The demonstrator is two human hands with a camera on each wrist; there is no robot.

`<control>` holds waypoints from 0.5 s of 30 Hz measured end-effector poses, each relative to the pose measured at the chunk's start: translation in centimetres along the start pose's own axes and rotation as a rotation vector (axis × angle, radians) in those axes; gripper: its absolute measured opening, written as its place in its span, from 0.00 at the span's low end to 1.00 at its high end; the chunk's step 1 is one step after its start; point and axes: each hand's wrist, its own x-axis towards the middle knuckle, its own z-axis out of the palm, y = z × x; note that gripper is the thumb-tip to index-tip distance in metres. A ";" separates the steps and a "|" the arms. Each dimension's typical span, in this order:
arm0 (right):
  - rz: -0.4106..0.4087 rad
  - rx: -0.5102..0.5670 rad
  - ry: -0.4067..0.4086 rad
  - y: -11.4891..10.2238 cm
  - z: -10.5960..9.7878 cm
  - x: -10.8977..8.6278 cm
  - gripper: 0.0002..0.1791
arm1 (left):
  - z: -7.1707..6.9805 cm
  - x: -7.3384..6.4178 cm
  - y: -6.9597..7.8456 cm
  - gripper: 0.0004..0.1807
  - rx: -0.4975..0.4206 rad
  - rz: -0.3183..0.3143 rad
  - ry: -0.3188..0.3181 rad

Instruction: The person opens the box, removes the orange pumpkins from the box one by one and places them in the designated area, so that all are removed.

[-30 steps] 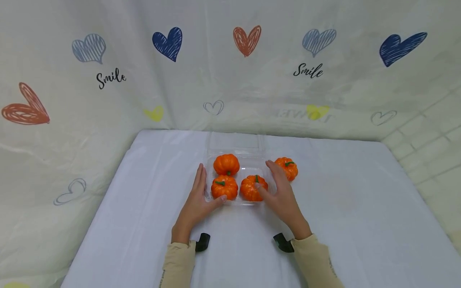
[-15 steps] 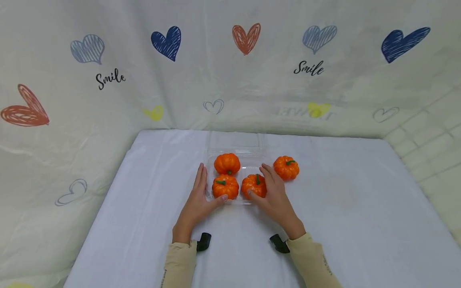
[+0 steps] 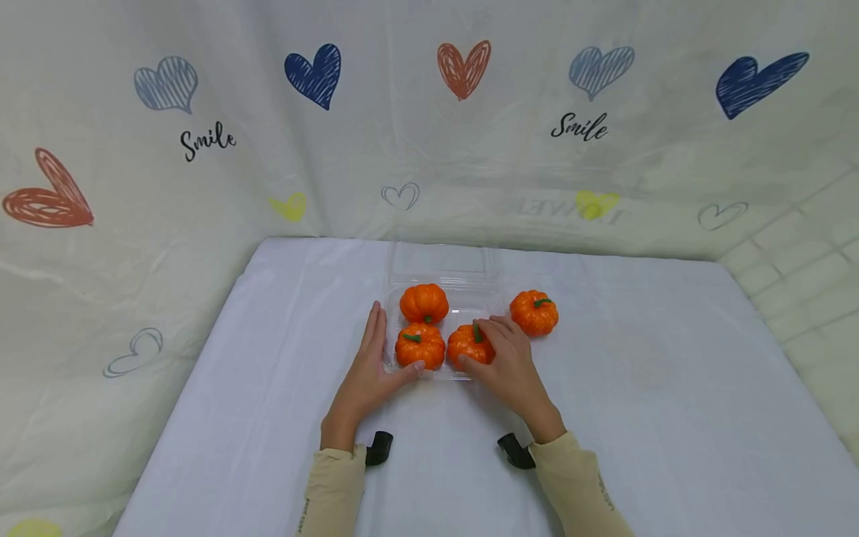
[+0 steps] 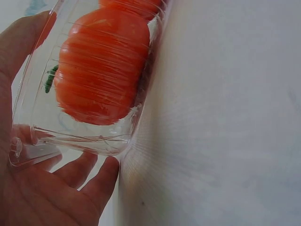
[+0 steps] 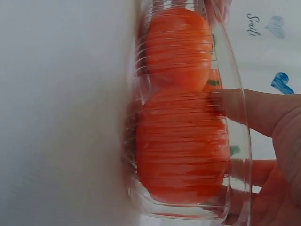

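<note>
Where the clear plastic container (image 3: 444,376) rests on the tabletop (image 3: 671,388), the front-right orange pumpkin (image 3: 463,344) sits in its front-right compartment, grasped between the thumb and fingers of the right hand (image 3: 517,365). Two more fill the left side: a front-left pumpkin (image 3: 420,349) and, behind it, a rear-left pumpkin (image 3: 424,302). The left hand (image 3: 365,380) is unclenched, its straight fingers along the container's left wall and its thumb by the front edge. As judged from this layout, three pumpkins are in; the rear-right compartment is bare, the lid (image 3: 443,259) lies folded back, and a loose pumpkin (image 3: 534,313) sits outside, just beyond the container's right edge. Only the head view shows that loose pumpkin and the lid. The wrist views add the ribbed front wall, with pumpkins visible through it, and the right thumb reaching over the rim.
</note>
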 end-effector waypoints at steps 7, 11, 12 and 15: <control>-0.033 0.030 0.033 0.3 0.0 -0.1 0.32 | 0.0 0.1 0.1 0.67 0.004 -0.014 -0.008; -0.031 0.048 0.040 0.3 0.0 -0.2 0.34 | 0.0 0.1 0.0 0.68 0.010 -0.012 -0.004; -0.032 0.054 0.043 0.3 0.0 -0.2 0.34 | 0.0 0.1 0.0 0.68 0.010 -0.012 -0.003; -0.029 0.077 0.048 0.0 -0.2 -0.1 0.35 | 0.0 0.0 0.1 0.68 0.013 -0.016 0.001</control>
